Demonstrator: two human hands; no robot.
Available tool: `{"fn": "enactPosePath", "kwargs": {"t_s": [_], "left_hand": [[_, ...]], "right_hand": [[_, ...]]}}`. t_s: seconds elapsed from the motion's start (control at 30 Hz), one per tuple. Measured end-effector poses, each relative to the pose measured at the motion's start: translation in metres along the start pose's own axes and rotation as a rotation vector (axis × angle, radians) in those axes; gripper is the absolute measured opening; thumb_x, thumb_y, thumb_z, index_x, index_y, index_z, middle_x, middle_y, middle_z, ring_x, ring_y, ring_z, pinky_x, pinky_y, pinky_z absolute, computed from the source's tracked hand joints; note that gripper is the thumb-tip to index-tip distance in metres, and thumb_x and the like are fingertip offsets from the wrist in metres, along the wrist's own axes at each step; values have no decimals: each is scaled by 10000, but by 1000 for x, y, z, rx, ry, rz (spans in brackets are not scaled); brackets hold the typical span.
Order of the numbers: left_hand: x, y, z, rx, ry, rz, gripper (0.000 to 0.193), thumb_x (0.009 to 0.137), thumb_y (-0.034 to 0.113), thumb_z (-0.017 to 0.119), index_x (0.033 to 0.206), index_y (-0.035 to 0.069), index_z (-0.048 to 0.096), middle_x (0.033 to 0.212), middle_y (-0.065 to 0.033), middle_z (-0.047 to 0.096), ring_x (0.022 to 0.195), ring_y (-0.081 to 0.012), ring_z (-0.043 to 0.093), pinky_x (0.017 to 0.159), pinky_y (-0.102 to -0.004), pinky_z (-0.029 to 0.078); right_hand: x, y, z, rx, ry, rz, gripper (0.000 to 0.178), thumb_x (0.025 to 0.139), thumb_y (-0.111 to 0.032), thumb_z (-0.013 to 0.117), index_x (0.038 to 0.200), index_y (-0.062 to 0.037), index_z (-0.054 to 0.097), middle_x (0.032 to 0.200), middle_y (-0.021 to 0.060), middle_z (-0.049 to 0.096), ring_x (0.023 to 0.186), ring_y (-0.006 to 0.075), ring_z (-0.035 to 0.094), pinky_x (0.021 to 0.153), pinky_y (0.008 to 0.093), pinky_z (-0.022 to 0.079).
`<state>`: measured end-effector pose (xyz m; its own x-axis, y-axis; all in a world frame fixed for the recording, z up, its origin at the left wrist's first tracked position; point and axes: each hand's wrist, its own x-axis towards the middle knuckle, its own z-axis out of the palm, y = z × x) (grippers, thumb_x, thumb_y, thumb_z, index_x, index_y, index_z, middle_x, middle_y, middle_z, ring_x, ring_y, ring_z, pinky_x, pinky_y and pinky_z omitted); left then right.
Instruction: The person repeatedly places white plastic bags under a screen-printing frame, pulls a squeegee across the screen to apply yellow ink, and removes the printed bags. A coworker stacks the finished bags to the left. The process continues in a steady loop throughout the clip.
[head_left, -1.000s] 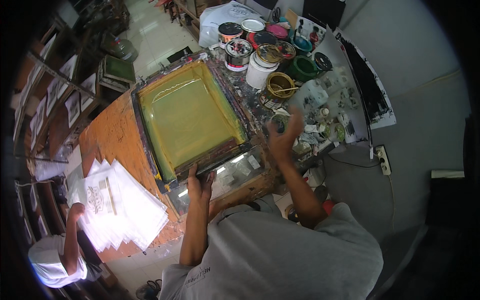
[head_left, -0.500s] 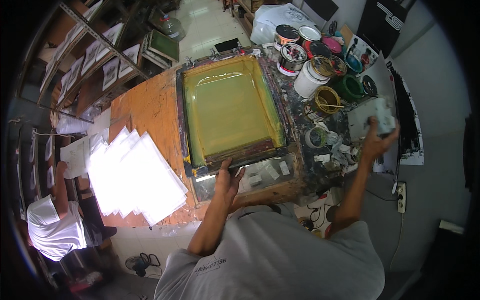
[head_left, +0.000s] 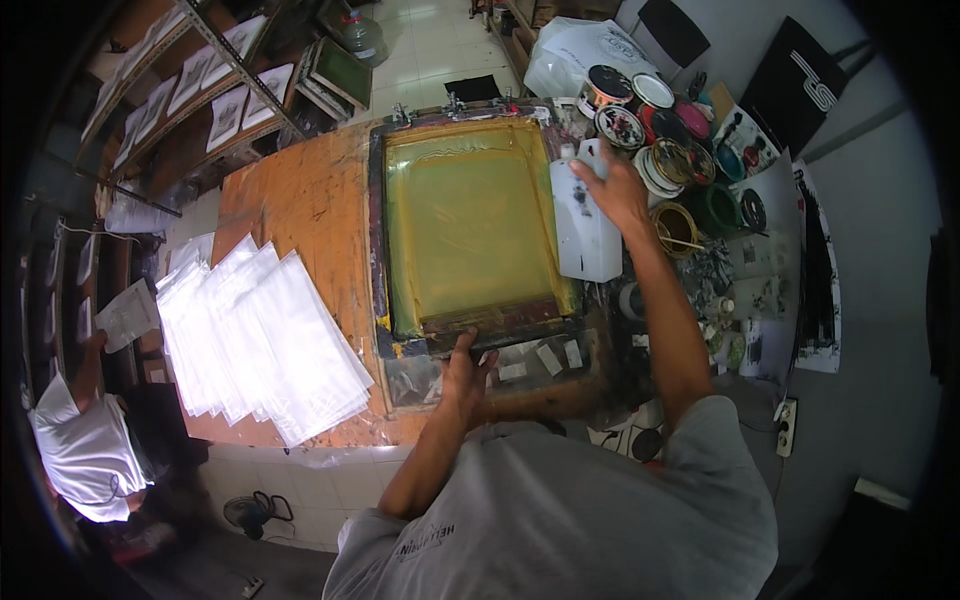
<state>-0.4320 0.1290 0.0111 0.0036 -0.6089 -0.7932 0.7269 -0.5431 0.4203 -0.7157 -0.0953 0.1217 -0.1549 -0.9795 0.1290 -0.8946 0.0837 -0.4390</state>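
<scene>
While the dark-framed screen-printing frame with its yellow-green mesh (head_left: 470, 225) lies flat on the orange wooden worktop (head_left: 300, 205), its near edge is gripped by the left hand (head_left: 466, 362), the fingers being curled over the frame bar. The right hand (head_left: 612, 190) is closed around the upper part of a white rectangular plastic jug with dark smears (head_left: 583, 215), which is held just beside the right edge of the frame.

Compared with the view half a second earlier, the right hand has been brought in from the far right, where it was raised over the clutter of pots, to the frame's right side; the jug is now carried next to the mesh. The left hand has stayed on the near bar. From this it is judged that the frame is being steadied while the jug is positioned over or beside the mesh; whether the jug is capped cannot be told.

Beyond the right hand, a cluster of open round ink tins in red, green, white and black (head_left: 665, 135) is crowded together. Well to the left of the left hand, a fanned stack of clear plastic sleeves (head_left: 265, 340) rests on the worktop. Further left, another person in a white shirt (head_left: 85, 450) is seen near metal shelving.
</scene>
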Motion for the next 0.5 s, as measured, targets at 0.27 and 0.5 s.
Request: {"fn": "enactPosePath", "kwargs": {"t_s": [0.27,0.5], "left_hand": [[-2,-2,-1,-35,81,-15,577,926,201,735,1421,123,451,1408,-84,521,1304,-274,513,1046,-512,483],[-12,3,5,-35,96,13,695,907,221,750,1470,103,360,1430,-108,483,1326,-295,488,1057,-512,488]], "right_hand": [[112,-26,73,-325,-463,37,828,875,-668,672,1440,-71,575,1422,186,621,1313,358,593,1087,455,463],[129,-83,110,-247,-584,-371,947,802,-752,670,1512,-142,527,1470,180,583,1343,345,571,1114,442,448]]}}
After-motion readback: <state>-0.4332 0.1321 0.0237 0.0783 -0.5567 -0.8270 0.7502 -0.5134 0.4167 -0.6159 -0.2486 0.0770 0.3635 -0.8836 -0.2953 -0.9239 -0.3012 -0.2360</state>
